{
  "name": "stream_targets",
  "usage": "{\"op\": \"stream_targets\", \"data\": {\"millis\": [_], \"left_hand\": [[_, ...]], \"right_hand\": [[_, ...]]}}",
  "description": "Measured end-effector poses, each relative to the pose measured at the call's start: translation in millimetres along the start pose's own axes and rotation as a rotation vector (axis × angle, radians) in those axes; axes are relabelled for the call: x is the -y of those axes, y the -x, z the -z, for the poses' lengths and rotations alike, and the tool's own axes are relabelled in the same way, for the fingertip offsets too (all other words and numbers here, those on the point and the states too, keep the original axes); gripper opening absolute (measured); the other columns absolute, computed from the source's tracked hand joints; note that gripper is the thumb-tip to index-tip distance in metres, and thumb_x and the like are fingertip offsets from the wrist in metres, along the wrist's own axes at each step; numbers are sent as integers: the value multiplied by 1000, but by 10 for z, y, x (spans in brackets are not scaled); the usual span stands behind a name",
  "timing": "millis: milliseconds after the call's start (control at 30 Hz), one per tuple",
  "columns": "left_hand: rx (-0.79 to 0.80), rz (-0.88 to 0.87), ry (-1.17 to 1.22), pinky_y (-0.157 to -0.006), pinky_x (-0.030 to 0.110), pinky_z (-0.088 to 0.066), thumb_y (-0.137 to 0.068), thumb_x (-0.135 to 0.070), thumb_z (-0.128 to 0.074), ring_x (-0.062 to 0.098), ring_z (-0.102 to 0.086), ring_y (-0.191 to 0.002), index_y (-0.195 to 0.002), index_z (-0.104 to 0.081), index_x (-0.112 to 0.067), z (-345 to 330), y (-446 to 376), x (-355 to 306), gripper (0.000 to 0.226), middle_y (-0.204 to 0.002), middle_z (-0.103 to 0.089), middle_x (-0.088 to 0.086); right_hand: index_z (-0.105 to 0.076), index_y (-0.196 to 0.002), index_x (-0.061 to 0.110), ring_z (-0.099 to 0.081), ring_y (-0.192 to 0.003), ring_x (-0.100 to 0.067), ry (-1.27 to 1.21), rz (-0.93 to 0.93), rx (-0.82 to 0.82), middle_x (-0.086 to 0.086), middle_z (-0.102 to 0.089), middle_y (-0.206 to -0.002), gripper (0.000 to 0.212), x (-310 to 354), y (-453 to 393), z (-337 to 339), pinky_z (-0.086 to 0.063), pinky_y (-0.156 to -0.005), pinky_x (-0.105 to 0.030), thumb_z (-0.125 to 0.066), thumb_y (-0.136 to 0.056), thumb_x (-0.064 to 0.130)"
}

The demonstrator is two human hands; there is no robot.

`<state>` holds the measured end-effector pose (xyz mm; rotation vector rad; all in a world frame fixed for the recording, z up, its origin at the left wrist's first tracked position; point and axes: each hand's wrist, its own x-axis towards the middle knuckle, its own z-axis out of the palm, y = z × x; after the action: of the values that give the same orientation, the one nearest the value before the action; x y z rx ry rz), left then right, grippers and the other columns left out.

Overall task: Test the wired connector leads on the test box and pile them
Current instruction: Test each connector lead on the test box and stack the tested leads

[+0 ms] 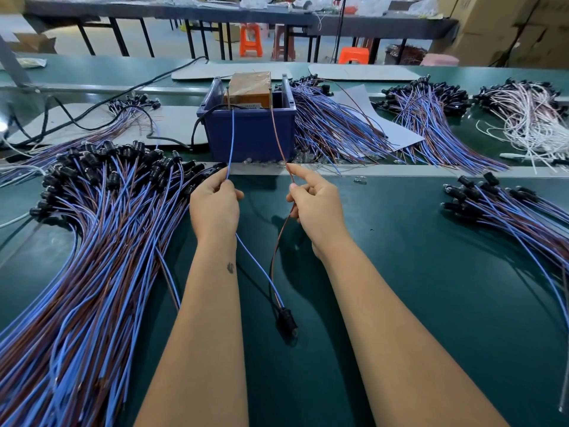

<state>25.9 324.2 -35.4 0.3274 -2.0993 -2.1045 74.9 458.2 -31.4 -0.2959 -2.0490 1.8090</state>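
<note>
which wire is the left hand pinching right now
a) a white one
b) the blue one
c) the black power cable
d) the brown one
b: the left hand pinches the blue wire, which runs up to the test box, while the right hand pinches the brown wire; both wires join at the black connector lying on the mat.

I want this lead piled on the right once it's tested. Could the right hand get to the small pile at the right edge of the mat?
Probably yes: only bare green mat lies between the right hand and the small pile, though that hand grips the brown wire.
</note>
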Motion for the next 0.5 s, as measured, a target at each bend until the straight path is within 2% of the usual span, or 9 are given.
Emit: {"op": "stream_targets", "data": {"millis": [267, 500], "left_hand": [[-1, 8, -7, -50, 23, -34, -96, -15, -49, 5, -37, -41, -112, -69, -32, 4, 2, -14, 31, -63, -63, -11], [-7, 12, 2, -50, 23, -36, -97, -15, -49, 5, -39, -43, -116, -68, -30, 8, 6, -30, 31, -64, -62, -10]], "right_hand": [[-63, -127, 29, -49, -52, 5, -3, -7, 23, -1, -51, -72, 39, 23, 14, 2, -45, -53, -14, -49, -98, 7], [-62, -128, 30, -50, -61, -2, 17, -20, 33, -1, -52, -74, 39, 46, 33, 7, -45, -54, -14, -48, -99, 9]]}}
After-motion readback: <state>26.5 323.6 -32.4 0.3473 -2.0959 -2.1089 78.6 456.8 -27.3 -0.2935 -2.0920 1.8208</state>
